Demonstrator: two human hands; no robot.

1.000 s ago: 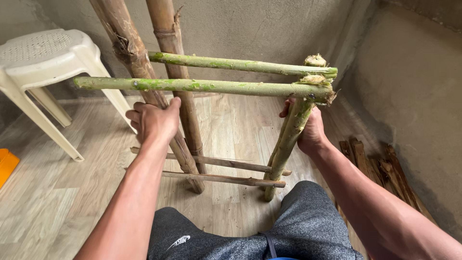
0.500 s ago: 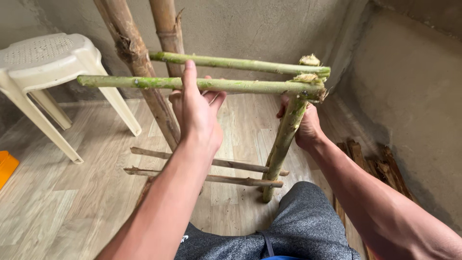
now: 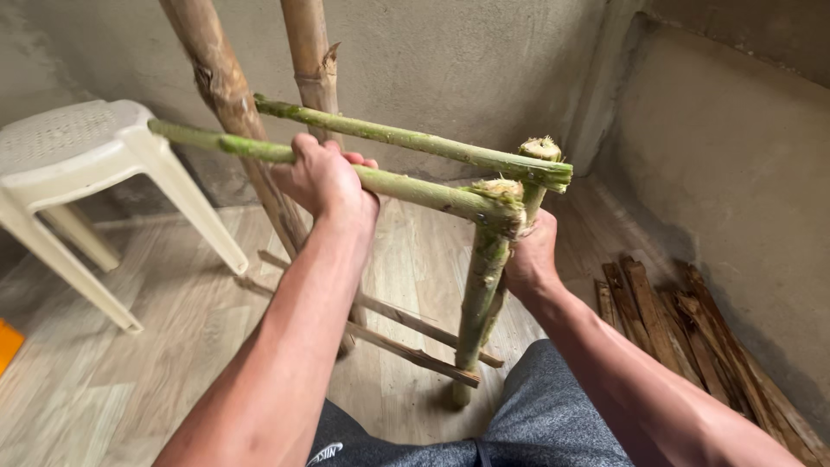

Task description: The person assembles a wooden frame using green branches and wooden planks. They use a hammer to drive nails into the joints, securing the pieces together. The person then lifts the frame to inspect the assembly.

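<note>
A frame of green bamboo poles stands on the floor in front of me. My left hand [image 3: 324, 177] is wrapped around the nearer horizontal green pole [image 3: 415, 188]. A second horizontal pole [image 3: 406, 138] runs parallel behind it. My right hand [image 3: 532, 255] grips the upright green post [image 3: 478, 303] just below the frayed top joint [image 3: 500, 192]. Two thin brown cross sticks [image 3: 406, 337] join the frame low down. Behind my left hand, two thick brown bamboo stems [image 3: 226, 86] rise to the top edge.
A white plastic stool [image 3: 78, 164] stands at the left. Several split wood pieces [image 3: 683, 320] lie along the right wall. Grey concrete walls close the back and right. My knees in grey shorts [image 3: 553, 424] are at the bottom. An orange object [image 3: 7, 342] sits at far left.
My left hand rose from the low brown stem, opened, and closed on the nearer horizontal green pole. The right hand kept its hold on the upright post.
</note>
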